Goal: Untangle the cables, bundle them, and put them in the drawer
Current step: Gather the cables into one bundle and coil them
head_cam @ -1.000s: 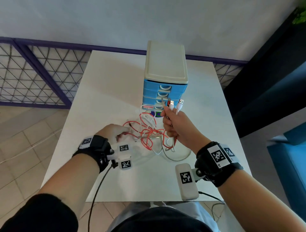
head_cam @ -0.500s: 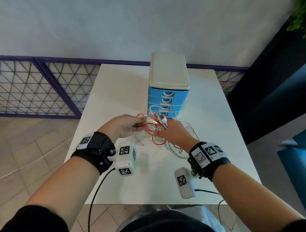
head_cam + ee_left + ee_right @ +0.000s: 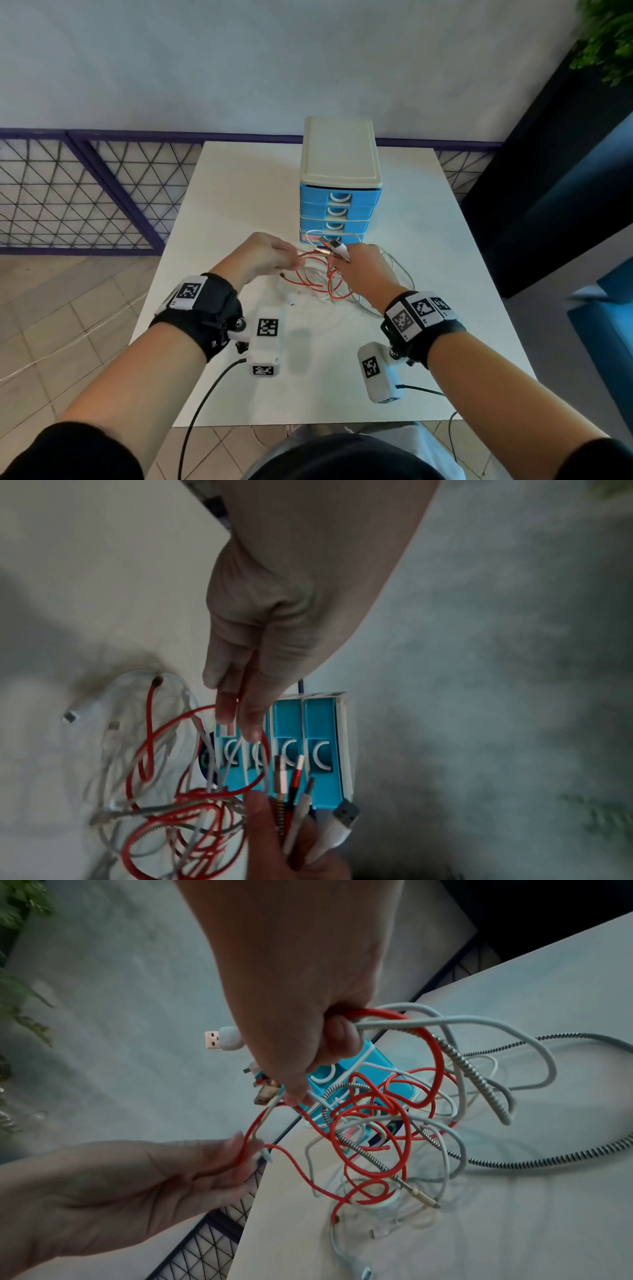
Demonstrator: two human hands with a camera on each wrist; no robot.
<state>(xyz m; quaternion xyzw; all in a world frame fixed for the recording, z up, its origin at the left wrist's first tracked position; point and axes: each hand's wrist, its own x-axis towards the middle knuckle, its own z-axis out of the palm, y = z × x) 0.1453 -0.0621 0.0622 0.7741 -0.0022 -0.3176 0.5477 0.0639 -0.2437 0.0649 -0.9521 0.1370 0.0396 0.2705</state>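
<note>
Drawer unit receded (white table).

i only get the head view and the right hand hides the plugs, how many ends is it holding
observer: The left wrist view shows four plug ends sticking out of the right hand, one of them a white USB plug.
operator: and what is the left hand on
observer: In the right wrist view, the fingers of the left hand pinch the red cable together with a thin white strand.
operator: is the braided one free
observer: No. The braided cable threads through the red loops, and its metal tip points down near the table.
</note>
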